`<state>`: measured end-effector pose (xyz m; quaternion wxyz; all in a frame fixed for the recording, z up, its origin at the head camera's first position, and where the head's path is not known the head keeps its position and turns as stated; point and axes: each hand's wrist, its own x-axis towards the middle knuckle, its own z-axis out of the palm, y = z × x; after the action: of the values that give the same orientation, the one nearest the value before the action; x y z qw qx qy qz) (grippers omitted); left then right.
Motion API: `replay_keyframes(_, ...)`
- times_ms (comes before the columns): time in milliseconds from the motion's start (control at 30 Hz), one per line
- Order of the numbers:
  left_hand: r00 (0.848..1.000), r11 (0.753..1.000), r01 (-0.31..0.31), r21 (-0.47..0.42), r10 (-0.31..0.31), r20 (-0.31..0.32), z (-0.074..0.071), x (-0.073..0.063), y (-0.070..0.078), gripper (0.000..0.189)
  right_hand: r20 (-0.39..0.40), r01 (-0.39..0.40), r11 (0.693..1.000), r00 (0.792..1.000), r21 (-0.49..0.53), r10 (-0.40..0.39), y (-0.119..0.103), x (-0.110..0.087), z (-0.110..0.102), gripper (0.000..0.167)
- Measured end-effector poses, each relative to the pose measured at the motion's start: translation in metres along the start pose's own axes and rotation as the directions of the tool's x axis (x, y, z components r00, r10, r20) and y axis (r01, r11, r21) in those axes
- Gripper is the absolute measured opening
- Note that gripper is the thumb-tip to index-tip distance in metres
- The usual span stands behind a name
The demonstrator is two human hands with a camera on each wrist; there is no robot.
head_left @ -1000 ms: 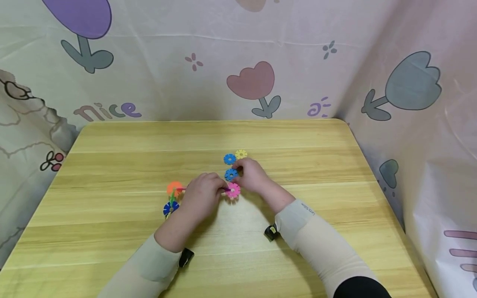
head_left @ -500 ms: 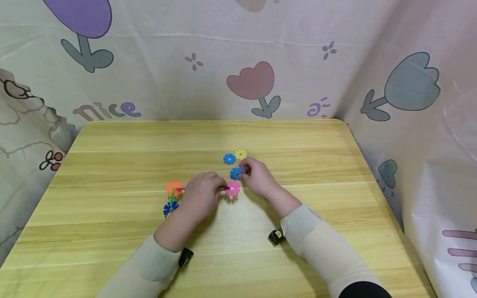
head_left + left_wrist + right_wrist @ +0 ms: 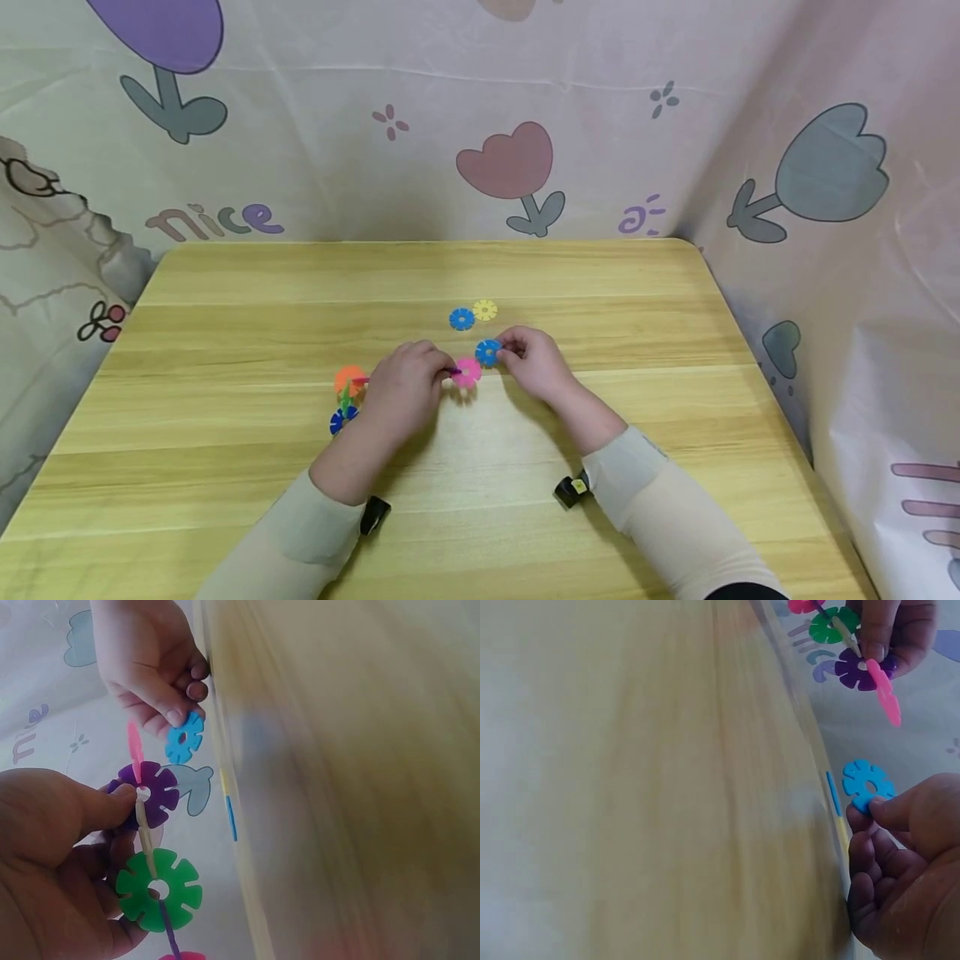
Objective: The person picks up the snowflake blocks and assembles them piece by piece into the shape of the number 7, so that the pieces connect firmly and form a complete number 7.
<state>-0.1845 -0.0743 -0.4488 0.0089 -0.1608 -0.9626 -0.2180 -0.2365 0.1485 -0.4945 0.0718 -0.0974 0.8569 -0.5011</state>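
Observation:
Between thumb and fingers, my left hand (image 3: 405, 392) grips a purple notched plastic disc (image 3: 159, 780), part of a chain of interlocking snowflake discs. A pink disc (image 3: 472, 367) is slotted edge-on to the purple one at the chain's right end. Along the chain, a whitish disc and a green disc (image 3: 178, 889) follow in the left wrist view. An orange disc (image 3: 348, 377) and a dark blue disc (image 3: 337, 422) show left of that hand; its back hides the middle links. My right hand (image 3: 542, 367) pinches a light blue disc (image 3: 483, 346) by its edge, close beside the pink one.
Two loose discs, one blue (image 3: 454, 319) and one yellow (image 3: 492, 309), lie flat on the wooden table (image 3: 637, 317) beyond the hands. A printed curtain (image 3: 337, 150) hangs behind the table and along its sides. Both wrists carry small black cameras (image 3: 375, 516).
My right hand has lifted the light blue disc from near the pink disc and drawn it rightward. My left hand has raised the pink end of the chain slightly.

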Motion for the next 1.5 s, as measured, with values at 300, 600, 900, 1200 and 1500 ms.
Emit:
replay_keyframes(300, 1.0, 1.0, 0.011, -0.004, -0.011, -0.013, -0.002, 0.0, 0.0, 0.01, -0.016, -0.015, 0.999, 1.0, 0.042, 0.015, 0.002, -0.012, -0.005, 0.004)
replay_keyframes(600, 1.0, 1.0, 0.015, -0.008, -0.015, -0.022, -0.001, 0.0, -0.003, 0.009, 0.001, 0.0, 0.995, 1.0, 0.098, 0.0, 0.006, -0.019, -0.008, 0.004)
replay_keyframes(900, 1.0, 1.0, 0.02, -0.012, -0.02, -0.017, -0.001, 0.002, -0.002, 0.009, -0.014, 0.079, 0.983, 0.997, 0.165, -0.078, 0.005, -0.023, -0.005, 0.004)
replay_keyframes(1200, 0.999, 1.0, 0.003, -0.016, -0.004, -0.033, 0.0, 0.002, -0.003, 0.009, -0.02, 0.114, 0.986, 0.993, 0.126, -0.112, -0.002, -0.028, -0.003, 0.006)
replay_keyframes(1500, 0.999, 1.0, -0.003, -0.026, 0.001, -0.049, 0.0, 0.001, -0.002, 0.008, -0.043, 0.172, 0.978, 0.985, 0.117, -0.168, -0.003, -0.03, 0.0, 0.006)
